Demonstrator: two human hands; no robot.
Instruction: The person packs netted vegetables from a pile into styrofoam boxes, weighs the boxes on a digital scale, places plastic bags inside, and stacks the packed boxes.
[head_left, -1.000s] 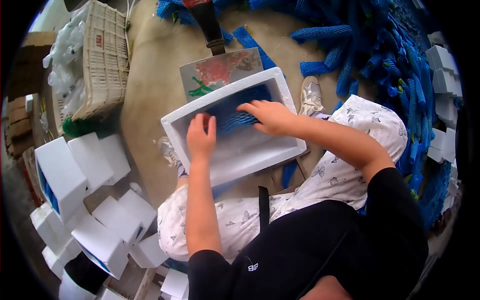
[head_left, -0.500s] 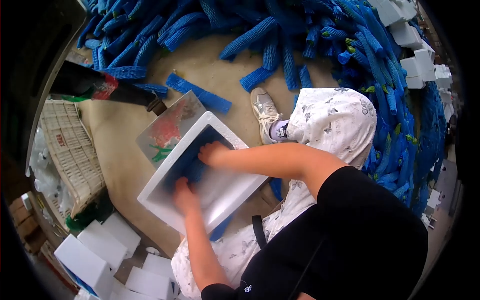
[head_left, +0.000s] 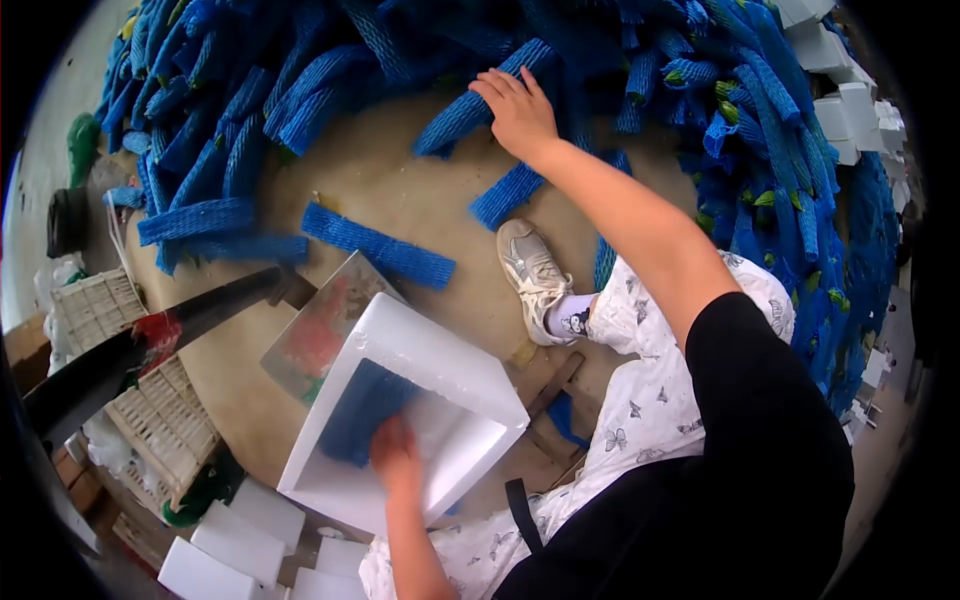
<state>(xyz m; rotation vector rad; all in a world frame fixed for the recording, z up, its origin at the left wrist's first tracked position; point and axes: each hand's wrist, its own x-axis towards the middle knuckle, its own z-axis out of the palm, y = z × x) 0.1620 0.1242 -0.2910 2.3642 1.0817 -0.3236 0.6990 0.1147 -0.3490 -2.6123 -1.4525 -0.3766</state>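
A white foam box (head_left: 470,375) stands tilted in front of me, with blue netting material (head_left: 360,410) along its far inner side. My left hand (head_left: 397,452) is inside the box at the netting's edge; its fingertips are blurred and partly hidden. My right hand (head_left: 518,112) is stretched out over a blue net-sleeved bundle (head_left: 465,118) at the edge of the big pile, its fingers apart and touching or just above it.
A metal plate (head_left: 325,330) on a dark bar (head_left: 190,320) adjoins the box. Blue net pieces (head_left: 380,245) lie on the floor. The blue pile (head_left: 790,180) curves round the far and right sides. White boxes (head_left: 235,540) and a wicker basket (head_left: 165,425) are at left.
My right hand has left the box and reached out to the pile. My left hand stays in the box, which now tilts more. The view has turned toward the pile.
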